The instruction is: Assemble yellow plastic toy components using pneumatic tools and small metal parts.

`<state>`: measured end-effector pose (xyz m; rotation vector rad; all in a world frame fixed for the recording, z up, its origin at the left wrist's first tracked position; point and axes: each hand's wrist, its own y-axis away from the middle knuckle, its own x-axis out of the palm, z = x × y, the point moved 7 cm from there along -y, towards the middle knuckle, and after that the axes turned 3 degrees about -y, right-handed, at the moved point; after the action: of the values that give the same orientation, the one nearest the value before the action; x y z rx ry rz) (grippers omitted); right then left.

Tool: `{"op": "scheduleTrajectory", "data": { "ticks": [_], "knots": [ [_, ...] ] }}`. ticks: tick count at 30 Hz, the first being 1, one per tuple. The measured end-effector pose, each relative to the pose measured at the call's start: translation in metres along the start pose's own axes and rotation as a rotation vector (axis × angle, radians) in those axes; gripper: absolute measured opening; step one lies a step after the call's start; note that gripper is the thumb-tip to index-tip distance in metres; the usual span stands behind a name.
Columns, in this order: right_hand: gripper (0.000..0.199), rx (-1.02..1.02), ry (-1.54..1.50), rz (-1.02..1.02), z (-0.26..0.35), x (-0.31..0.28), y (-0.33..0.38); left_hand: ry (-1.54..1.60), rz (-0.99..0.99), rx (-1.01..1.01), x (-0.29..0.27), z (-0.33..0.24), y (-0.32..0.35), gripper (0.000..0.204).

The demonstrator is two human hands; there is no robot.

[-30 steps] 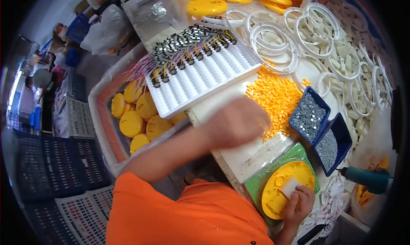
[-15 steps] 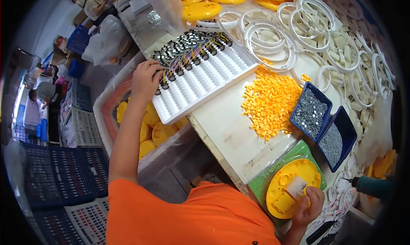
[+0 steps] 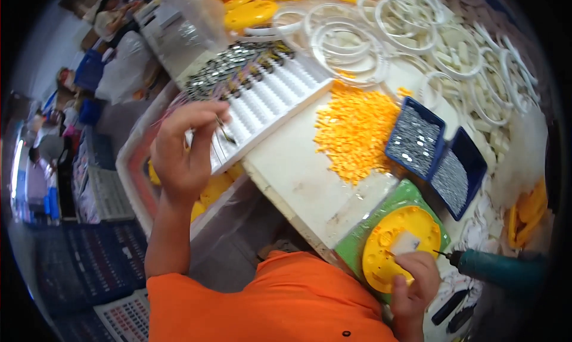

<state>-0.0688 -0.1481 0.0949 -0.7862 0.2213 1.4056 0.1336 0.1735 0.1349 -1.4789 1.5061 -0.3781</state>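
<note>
My left hand (image 3: 186, 148) is raised over the near left corner of the white ribbed foam tray (image 3: 280, 98). Its fingers are pinched on a small wired part (image 3: 225, 133), whose thin leads and dark end hang down; blur hides its details. Rows of circuit boards with wires and round black pieces (image 3: 235, 74) lie along the tray's far side. My right hand (image 3: 417, 279) is curled at the near right edge of a round yellow plastic shell (image 3: 376, 243), fingers beside a white block (image 3: 405, 243) in it. The shell rests on a green pad (image 3: 353, 246).
Small orange-yellow pieces (image 3: 354, 130) are heaped mid-table. Two blue bins (image 3: 456, 184) hold small grey parts. White rings (image 3: 351, 50) lie behind. A teal power screwdriver (image 3: 494, 267) points in from the right. A lined box of yellow shells (image 3: 217, 187) stands left, below table level.
My left hand has lifted off the tray's left end toward me, bringing a wired part with it. My right hand stays at the yellow shell, and the view has shifted slightly.
</note>
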Motion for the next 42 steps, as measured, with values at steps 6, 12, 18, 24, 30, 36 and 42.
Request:
{"op": "scheduleTrajectory", "data": {
  "ticks": [6, 12, 18, 24, 30, 36, 42],
  "knots": [
    [0.043, 0.660, -0.802, 0.089, -0.029, 0.049, -0.021, 0.525, 0.514, 0.061, 0.120, -0.079, 0.005, 0.019],
    [0.026, 0.825, -1.040, 0.053, -0.049, 0.046, 0.009, 0.714, 0.581, 0.144, 0.182, -0.123, 0.006, 0.030],
    [0.021, 0.591, -0.318, -0.063, -0.043, 0.003, 0.018, 0.604, 0.687, 0.141, 0.206, -0.131, 0.012, 0.027],
    [0.020, 0.190, 0.398, 0.019, -0.050, 0.014, 0.003, 0.416, 0.822, -0.020, 0.227, -0.089, 0.057, 0.019],
    [0.018, 0.151, 0.405, 0.043, -0.059, 0.032, 0.006, 0.308, 0.892, 0.041, 0.224, -0.075, 0.054, 0.026],
    [0.021, 0.140, 0.422, 0.078, -0.062, 0.031, 0.005, 0.251, 0.706, 0.078, 0.250, -0.052, 0.010, 0.029],
    [0.025, 0.020, 0.449, 0.085, -0.048, 0.013, 0.006, -0.260, 0.599, 0.416, 0.303, -0.031, -0.005, 0.014]
  ]
}}
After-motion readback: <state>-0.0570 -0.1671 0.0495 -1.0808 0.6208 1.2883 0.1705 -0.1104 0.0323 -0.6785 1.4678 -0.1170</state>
